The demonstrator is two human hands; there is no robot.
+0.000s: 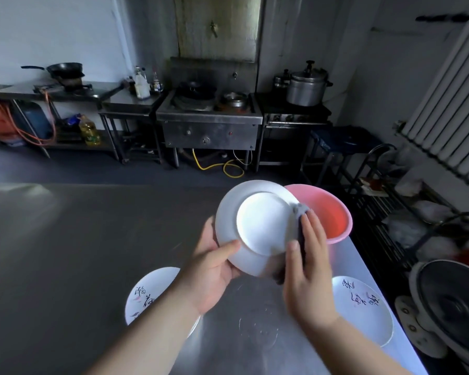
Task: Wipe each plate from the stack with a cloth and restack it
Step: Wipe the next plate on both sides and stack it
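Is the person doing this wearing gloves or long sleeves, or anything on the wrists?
No. Both the left hand and the right hand are bare, with no gloves. The forearms are uncovered as far as the frame shows, so no sleeves appear. No watch, bracelet or ring is visible on either side.

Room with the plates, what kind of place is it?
Probably a restaurant kitchen: there is a big steel wok stove, a large pressure cooker and a long steel table where someone wipes a plate.
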